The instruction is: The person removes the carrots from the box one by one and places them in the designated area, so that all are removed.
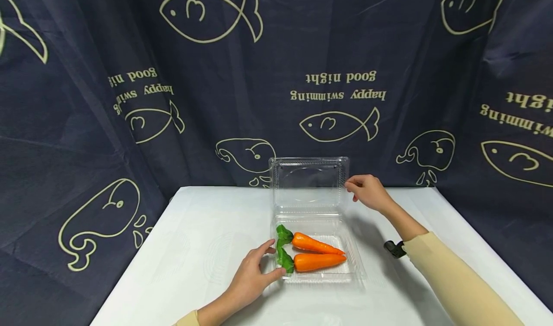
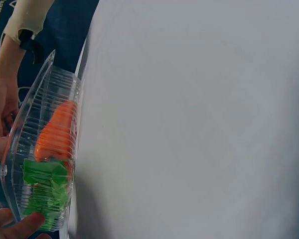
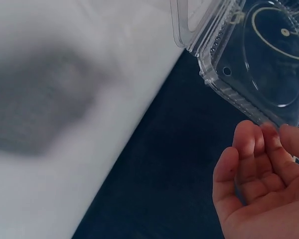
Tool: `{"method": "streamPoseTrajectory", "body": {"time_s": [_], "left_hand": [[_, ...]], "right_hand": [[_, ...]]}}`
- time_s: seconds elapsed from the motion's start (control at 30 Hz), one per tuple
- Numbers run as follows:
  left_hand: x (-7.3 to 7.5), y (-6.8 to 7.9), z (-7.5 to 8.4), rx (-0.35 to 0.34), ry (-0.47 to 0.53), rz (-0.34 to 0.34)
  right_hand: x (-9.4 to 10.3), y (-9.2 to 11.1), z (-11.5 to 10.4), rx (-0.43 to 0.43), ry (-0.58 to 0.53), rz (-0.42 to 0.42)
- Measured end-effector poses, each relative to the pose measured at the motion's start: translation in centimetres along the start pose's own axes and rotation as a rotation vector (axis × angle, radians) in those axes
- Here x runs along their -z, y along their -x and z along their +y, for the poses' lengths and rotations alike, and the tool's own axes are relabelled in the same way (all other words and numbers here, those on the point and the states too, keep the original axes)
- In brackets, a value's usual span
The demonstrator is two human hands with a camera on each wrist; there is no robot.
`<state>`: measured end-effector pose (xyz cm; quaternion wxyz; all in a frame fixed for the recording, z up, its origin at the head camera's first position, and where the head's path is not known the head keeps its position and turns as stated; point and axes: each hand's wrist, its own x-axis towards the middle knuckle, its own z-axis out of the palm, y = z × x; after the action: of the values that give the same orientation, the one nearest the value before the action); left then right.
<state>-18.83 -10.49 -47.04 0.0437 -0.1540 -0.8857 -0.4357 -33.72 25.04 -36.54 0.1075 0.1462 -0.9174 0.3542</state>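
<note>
A clear plastic clamshell box point(image 1: 355, 263) sits on the white table point(image 1: 203, 249), and its lid point(image 1: 308, 182) stands upright at the back. Two orange carrots point(image 1: 317, 244) with green leaves point(image 1: 282, 235) lie side by side in the base. My left hand point(image 1: 271, 261) rests against the box's left front corner with its fingers fairly straight. In the left wrist view a fingertip point(image 2: 22, 223) touches the box point(image 2: 45, 99) beside the leaves point(image 2: 45, 184). My right hand point(image 1: 351, 190) is at the lid's right edge, fingers relaxed. The right wrist view shows its fingertips point(image 3: 261, 134) just below the lid point(image 3: 259, 59).
A dark blue curtain point(image 1: 86, 124) printed with fish and whales closes in the table at the back and both sides. A black strap point(image 1: 395, 249) sits on my right wrist. Bare white tabletop point(image 1: 181, 268) lies left of the box.
</note>
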Motion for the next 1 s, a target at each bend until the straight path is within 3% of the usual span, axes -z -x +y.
{"method": "streamPoseTrajectory", "body": {"time_s": [1.0], "left_hand": [[-0.2,0.0,-0.2,0.007,-0.007,-0.002]], "right_hand": [[-2.7,-3.4,3.2,-0.165,-0.013,-0.129]]}}
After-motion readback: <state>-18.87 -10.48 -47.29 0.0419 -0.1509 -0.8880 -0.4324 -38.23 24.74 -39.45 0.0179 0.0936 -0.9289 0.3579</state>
